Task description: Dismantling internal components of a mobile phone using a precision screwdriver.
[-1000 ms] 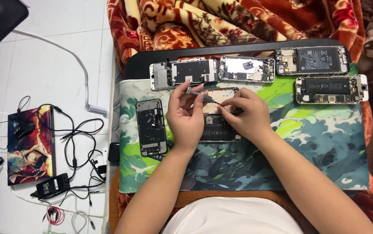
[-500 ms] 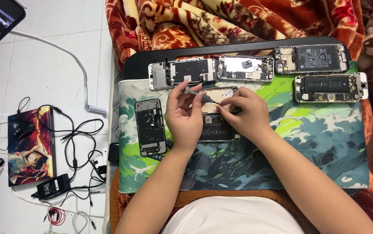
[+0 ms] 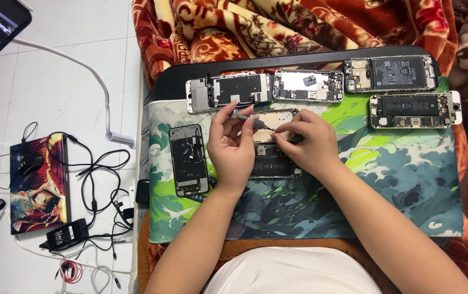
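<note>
At frame centre, left hand [image 3: 233,148] pinched narrow around a slim grey metal screwdriver [image 3: 249,118], long axis slanting down-right, tip touching the opened silver-and-black phone chassis [image 3: 273,146]. Just right of it, right hand [image 3: 305,142] curled down on that chassis, pinning its upper edge; both equally near. Lying lengthwise up-down on the green-and-white wave-patterned mat [image 3: 386,179], innards exposed. Further out, four gutted phones along upper edge, another at left [image 3: 188,159].
</note>
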